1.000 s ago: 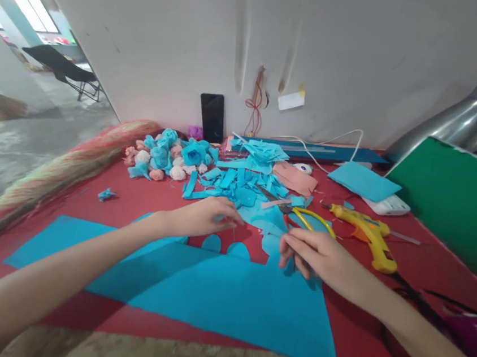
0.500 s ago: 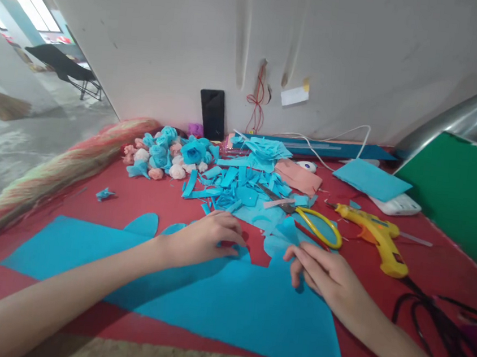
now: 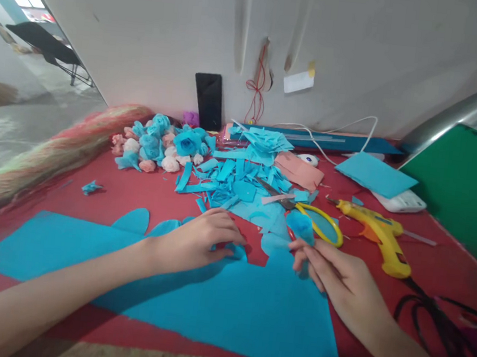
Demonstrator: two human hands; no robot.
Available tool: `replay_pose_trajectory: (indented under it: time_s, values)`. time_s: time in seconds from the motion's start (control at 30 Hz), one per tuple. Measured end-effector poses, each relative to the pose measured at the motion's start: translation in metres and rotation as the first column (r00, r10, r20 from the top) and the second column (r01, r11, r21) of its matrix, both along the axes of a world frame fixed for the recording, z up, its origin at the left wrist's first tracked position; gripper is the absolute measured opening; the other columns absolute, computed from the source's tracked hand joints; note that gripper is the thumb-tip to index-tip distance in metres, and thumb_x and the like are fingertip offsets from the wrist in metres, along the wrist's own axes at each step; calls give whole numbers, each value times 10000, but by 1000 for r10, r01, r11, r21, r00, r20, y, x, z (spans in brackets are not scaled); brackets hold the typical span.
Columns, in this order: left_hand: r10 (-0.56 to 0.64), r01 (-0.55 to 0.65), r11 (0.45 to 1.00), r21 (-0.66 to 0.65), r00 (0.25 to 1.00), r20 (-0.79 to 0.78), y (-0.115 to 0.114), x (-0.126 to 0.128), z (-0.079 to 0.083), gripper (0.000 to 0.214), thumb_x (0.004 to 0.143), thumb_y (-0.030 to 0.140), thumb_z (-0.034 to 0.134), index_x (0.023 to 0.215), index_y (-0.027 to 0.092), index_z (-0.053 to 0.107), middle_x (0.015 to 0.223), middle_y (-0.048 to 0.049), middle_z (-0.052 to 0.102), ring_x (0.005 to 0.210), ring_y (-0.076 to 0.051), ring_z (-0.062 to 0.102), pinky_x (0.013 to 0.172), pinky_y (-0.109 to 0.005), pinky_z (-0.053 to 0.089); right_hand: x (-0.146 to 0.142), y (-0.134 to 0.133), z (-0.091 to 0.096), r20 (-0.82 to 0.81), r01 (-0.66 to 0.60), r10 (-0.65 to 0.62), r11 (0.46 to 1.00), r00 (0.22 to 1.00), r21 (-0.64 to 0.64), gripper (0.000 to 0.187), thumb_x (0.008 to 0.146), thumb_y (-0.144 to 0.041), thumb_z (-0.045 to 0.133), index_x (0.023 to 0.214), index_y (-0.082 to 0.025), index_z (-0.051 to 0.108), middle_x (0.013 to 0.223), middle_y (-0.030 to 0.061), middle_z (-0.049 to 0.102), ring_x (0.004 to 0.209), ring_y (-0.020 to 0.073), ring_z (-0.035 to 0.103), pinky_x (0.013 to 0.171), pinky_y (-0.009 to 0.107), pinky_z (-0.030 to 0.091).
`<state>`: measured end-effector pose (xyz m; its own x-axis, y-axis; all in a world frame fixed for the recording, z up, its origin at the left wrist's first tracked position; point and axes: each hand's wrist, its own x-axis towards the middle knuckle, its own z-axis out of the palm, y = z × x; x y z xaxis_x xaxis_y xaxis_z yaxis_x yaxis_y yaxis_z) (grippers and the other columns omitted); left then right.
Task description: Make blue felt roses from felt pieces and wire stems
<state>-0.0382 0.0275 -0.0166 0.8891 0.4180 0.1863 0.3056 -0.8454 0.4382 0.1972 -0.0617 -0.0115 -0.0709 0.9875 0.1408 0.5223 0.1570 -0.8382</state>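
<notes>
My right hand (image 3: 335,265) pinches a small blue crepe paper petal (image 3: 300,226) between thumb and fingers, its rounded end pointing up and away. To the left, my left hand (image 3: 202,237) has curled fingers closed on another blue paper petal (image 3: 237,252), partly hidden by the fingertips. Both hands are over a large blue crepe paper sheet (image 3: 216,312) with a cut-out notch in its far edge. Loose rounded blue petals (image 3: 134,221) lie along that edge, left of my left hand. Yellow-handled scissors (image 3: 319,224) rest just beyond my right hand.
Blue paper scraps (image 3: 239,173) are heaped mid-table. Paper flowers (image 3: 152,144) cluster at the back left. A yellow glue gun (image 3: 381,236) with a black cord lies right. A phone (image 3: 209,101) leans on the wall; a green board (image 3: 463,191) stands at right.
The petal in my right hand has turned so its broad, rounded face shows more. My left hand stays by the notch with little change. The whole view has shifted slightly.
</notes>
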Motion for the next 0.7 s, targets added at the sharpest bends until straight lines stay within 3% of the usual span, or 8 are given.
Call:
replay_pose_trajectory:
  time_s: [0.17, 0.27, 0.33, 0.43, 0.7]
  values:
    - [7, -7, 999, 47, 1000, -3, 0, 1, -1, 136, 832, 224, 527, 897, 186, 640, 904, -49, 640, 909, -169, 540, 868, -335, 394, 1, -4, -3, 67, -47, 35, 981, 997, 186, 205, 881, -224, 420, 790, -200, 603, 588, -9, 565, 419, 96, 456, 419, 203, 392]
    - [-7, 8, 996, 85, 1000, -3, 1, 1, -3, 117, 831, 231, 529, 847, 185, 635, 906, -40, 642, 912, -155, 542, 886, -317, 392, 0, -6, -4, 76, -88, 68, 949, 995, 301, 161, 836, -149, 469, 861, -221, 611, 689, 0, 634, 495, 118, 543, 551, 228, 470]
    - [-31, 31, 991, 127, 1000, -5, 0, 1, -4, 129, 845, 222, 504, 838, 184, 626, 893, -31, 650, 897, -146, 548, 936, -334, 362, 0, -7, -4, 75, -133, 114, 930, 991, 343, 196, 833, -131, 483, 931, -245, 609, 796, 8, 660, 650, 147, 611, 673, 244, 489]
    - [-57, 58, 974, 217, 998, -9, -3, 1, -4, 211, 883, 167, 408, 848, 159, 617, 842, -44, 653, 849, -151, 558, 1007, -416, 271, 1, -10, -6, 55, -225, 220, 913, 974, 341, 237, 892, -167, 425, 1025, -290, 578, 933, 3, 648, 858, 154, 608, 778, 242, 472]
    - [-72, 65, 928, 366, 997, 8, -8, 2, -6, 217, 882, 111, 373, 914, 145, 585, 803, -44, 641, 812, -142, 556, 1046, -435, 215, 2, -17, -3, -68, -396, 423, 886, 904, 243, 267, 946, -295, 323, 1116, -287, 529, 966, 30, 604, 885, 159, 571, 797, 265, 458]
